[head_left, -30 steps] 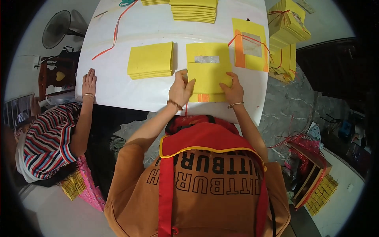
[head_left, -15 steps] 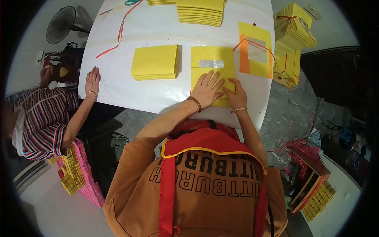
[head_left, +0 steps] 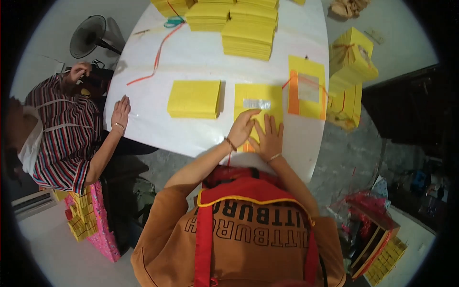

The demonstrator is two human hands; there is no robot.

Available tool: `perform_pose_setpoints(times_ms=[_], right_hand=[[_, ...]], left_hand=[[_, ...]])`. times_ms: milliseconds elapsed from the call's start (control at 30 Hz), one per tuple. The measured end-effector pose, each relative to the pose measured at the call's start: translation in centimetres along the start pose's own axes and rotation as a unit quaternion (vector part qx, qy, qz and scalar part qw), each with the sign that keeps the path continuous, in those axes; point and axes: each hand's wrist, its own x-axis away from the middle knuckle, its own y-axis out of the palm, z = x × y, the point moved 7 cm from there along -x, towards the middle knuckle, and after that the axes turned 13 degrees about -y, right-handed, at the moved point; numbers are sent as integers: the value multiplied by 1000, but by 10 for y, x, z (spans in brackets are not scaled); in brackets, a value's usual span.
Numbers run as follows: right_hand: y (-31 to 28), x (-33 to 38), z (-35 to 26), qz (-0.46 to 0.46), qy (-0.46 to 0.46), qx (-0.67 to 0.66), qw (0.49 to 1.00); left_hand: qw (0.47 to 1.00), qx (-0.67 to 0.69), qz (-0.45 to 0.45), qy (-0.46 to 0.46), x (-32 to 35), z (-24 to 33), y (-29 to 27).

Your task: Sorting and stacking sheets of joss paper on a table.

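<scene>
- I see the yellow sheet (head_left: 258, 107) lying flat on the white desk (head_left: 201, 57), near its close edge, with a small silvery patch on its upper part.
- My left hand (head_left: 243, 128) lies open on the lower part of that sheet, fingers flat and pressing down.
- My right hand (head_left: 269, 138) is open too, palm down on the sheet, touching the left hand.
- Just left of the sheet sits a neat yellow stack (head_left: 194, 99).
- Just right of the sheet lies a yellow and orange card (head_left: 306, 87) with a pale window.
- Beyond the sheet, at the desk's far side, stand tall yellow piles (head_left: 248, 33).
- Far left of the sheet, another person's hand (head_left: 120, 111) rests flat on the desk edge; their sleeve is striped.
- A red ribbon (head_left: 155, 57) trails across the desk up-left of the sheet.
</scene>
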Motion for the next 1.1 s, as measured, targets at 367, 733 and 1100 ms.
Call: perform_pose_setpoints(times_ms=[367,733,1100], right_hand=[[3,-3,-4,-14,-11,14,1000],[11,19,66,174,219,-678,680],[18,77,102,397,371,-763,351]], left_hand=[[858,-439,110,241,42,27,-2],[736,-622,99,249,55,23,41],[795,-480,152,338,59,100,-13]])
